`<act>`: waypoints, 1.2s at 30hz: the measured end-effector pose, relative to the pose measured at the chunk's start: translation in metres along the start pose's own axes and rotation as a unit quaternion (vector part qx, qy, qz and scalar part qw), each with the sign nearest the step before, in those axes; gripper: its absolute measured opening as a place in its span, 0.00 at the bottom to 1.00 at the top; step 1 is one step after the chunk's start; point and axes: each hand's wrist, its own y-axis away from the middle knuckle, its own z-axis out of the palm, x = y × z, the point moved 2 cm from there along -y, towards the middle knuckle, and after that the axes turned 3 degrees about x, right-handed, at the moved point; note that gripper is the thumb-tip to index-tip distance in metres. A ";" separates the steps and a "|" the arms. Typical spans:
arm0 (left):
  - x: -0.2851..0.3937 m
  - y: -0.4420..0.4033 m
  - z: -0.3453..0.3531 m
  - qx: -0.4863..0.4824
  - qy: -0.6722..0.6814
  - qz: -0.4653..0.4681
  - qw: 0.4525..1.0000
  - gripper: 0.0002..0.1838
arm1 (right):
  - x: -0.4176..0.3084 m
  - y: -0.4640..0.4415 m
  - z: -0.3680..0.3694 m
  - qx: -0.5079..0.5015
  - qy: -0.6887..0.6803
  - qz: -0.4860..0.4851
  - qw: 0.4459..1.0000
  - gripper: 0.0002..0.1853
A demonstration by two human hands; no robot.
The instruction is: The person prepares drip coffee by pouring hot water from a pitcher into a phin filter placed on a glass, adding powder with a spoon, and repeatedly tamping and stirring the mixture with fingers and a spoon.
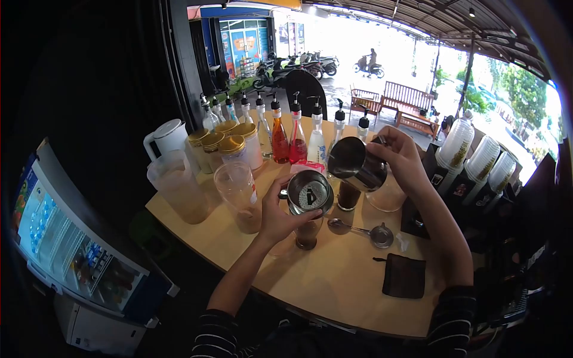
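My left hand (279,221) is closed around a metal cup (292,192) with frothy liquid in it, thumb and fingers curled about its side. My right hand (399,156) grips a second metal pitcher (352,162) near its handle, tipped so its dark mouth faces left, just beside the cup. Under the cup a glass (307,240) stands on the table (334,280); the cup hides its upper part, and I cannot tell whether they touch. The pitcher covers the top of a glass of dark drink (348,197).

Nearer me lie a spoon (336,223), its handle running toward a small strainer (381,235), and a black pouch (404,276). To my left stand two clear plastic jugs (177,191), with gold-lidded jars (231,146) behind them. A row of pump bottles (280,134) closes off the far side, a pink packet (308,168) in front of it. Stacked plastic cups (482,156) stand to the right, beyond my forearm.
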 end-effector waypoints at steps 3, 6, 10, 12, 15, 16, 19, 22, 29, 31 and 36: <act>-0.001 -0.001 0.000 0.003 0.018 -0.011 1.000 0.44 | -0.007 -0.008 0.009 0.007 0.023 0.009 1.000 0.07; 0.001 -0.001 0.000 0.020 0.015 -0.020 0.999 0.41 | -0.014 -0.016 0.017 0.004 0.053 0.012 0.999 0.07; -0.004 -0.005 0.003 -0.004 0.053 -0.051 0.997 0.41 | -0.015 -0.026 0.025 -0.009 0.061 0.019 0.998 0.08; -0.005 -0.006 0.004 -0.008 0.062 -0.052 0.997 0.41 | -0.016 -0.029 0.030 -0.008 0.071 0.006 0.997 0.08; -0.006 -0.008 0.003 -0.018 0.074 -0.061 0.995 0.41 | -0.017 -0.034 0.032 -0.016 0.111 -0.002 0.994 0.08; -0.007 -0.009 0.003 -0.020 0.078 -0.063 0.995 0.40 | -0.018 -0.035 0.034 -0.016 0.111 -0.002 0.994 0.08; -0.008 -0.011 0.002 -0.027 0.087 -0.070 0.993 0.40 | -0.018 -0.037 0.038 -0.028 0.086 0.011 0.996 0.08; -0.008 -0.013 0.002 -0.039 0.095 -0.077 0.992 0.41 | -0.012 -0.042 0.040 -0.043 0.090 -0.024 0.995 0.08; -0.008 -0.014 0.000 -0.051 0.077 -0.076 0.993 0.41 | -0.017 -0.041 0.047 -0.035 0.097 -0.008 0.995 0.08; -0.011 -0.014 -0.001 -0.054 0.076 -0.074 0.993 0.41 | -0.015 -0.042 0.046 -0.036 0.086 -0.001 0.996 0.09; -0.006 -0.016 -0.001 -0.058 0.080 -0.066 0.993 0.41 | -0.012 -0.043 0.043 -0.031 0.108 -0.016 0.994 0.08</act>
